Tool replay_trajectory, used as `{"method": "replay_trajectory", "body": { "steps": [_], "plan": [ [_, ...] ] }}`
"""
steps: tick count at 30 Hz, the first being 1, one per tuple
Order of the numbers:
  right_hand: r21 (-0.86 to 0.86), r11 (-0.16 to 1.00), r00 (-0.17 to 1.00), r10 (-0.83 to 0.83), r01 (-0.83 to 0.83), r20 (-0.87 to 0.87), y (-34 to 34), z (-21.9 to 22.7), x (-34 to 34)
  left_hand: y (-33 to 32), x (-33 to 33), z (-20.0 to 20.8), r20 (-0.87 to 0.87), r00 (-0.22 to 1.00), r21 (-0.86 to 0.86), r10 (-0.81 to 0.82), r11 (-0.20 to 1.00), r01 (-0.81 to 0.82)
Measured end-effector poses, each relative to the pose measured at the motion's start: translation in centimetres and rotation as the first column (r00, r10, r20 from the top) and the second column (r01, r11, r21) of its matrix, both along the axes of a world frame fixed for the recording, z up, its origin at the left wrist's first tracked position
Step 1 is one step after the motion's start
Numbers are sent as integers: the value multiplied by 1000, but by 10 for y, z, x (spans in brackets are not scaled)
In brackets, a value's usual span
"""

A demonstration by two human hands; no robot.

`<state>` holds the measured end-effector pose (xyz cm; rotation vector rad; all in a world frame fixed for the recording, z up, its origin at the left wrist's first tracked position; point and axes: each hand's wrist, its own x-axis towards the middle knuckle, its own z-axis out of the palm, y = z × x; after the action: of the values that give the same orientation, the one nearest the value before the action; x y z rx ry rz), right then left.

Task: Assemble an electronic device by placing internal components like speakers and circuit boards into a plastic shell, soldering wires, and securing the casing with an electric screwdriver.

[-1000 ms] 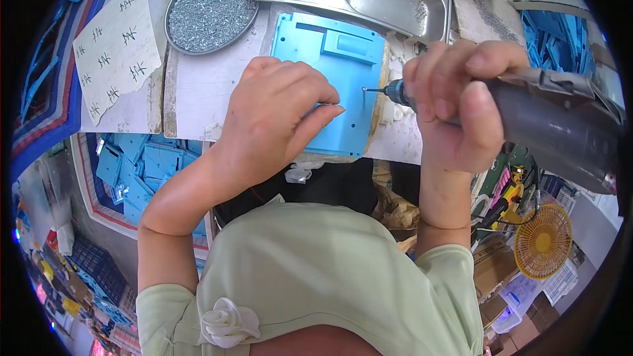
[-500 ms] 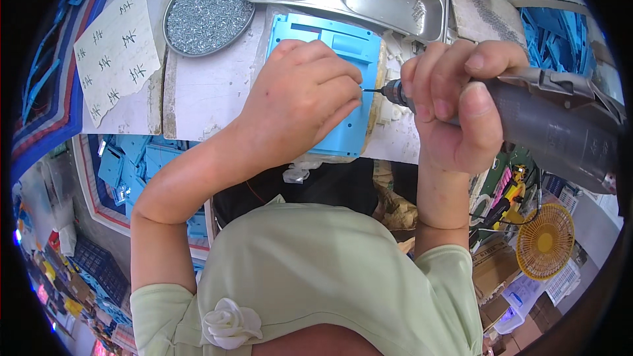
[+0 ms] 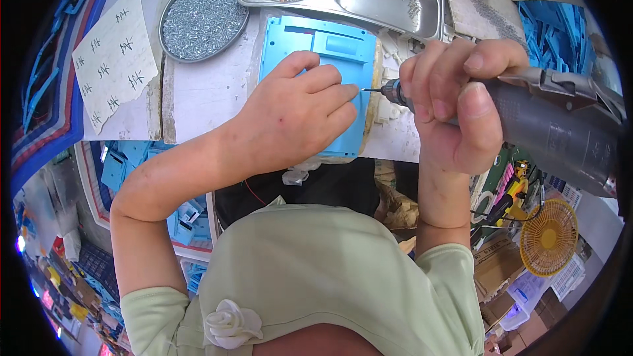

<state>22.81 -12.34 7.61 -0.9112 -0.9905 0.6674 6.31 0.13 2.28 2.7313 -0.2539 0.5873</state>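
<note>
My right hand (image 3: 455, 102) is wrapped round a dark grey electric screwdriver (image 3: 547, 125), held nearly level. Its thin bit (image 3: 376, 90) points left, and the tip reaches the fingertips of my left hand (image 3: 297, 112). That hand lies over a light blue plastic housing panel (image 3: 346, 59), its fingers curled and pressed together. Whatever they pinch is hidden or too small to make out. The panel has slots and a raised rectangular part at its far end, and rests on the white worktop near the edge.
Beyond the panel stand a round dish of small silver screws (image 3: 203, 16) and a steel compartment tray (image 3: 389, 3). A handwritten paper sheet (image 3: 115, 59) lies at left. Blue plastic parts (image 3: 554, 33) are piled at far right; a yellow basket (image 3: 548, 237) sits lower right.
My left hand has shifted slightly, its fingers now nearer the bit's tip, and the left elbow has swung outward. The right hand keeps its grip on the screwdriver, nearly still.
</note>
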Motion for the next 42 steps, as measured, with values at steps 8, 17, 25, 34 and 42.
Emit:
{"method": "replay_trajectory", "body": {
  "steps": [8, 17, 25, 34, 42],
  "plan": [
    [54, 995, 996, 85, -85, 1, -10, 13, 5, 0, -5, 11, -5, 994, -281, 107, 954, -104],
    [34, 984, 984, 178, -177, -10, -31, 45, -7, -24, -8, 11, 75, 993, -642, 95, 766, -25],
    [26, 996, 995, 91, -90, -31, -48, 34, -23, -29, -36, 6, 83, 977, -509, 198, 851, -129],
    [-25, 1000, 995, 3, -5, -105, -55, 18, -33, 13, -44, 8, -35, 914, -230, 405, 886, -402],
    [-20, 999, 988, 39, -43, -147, -61, 16, -36, 9, -30, 18, -108, 939, 214, 326, 930, -298]
  ]
}}
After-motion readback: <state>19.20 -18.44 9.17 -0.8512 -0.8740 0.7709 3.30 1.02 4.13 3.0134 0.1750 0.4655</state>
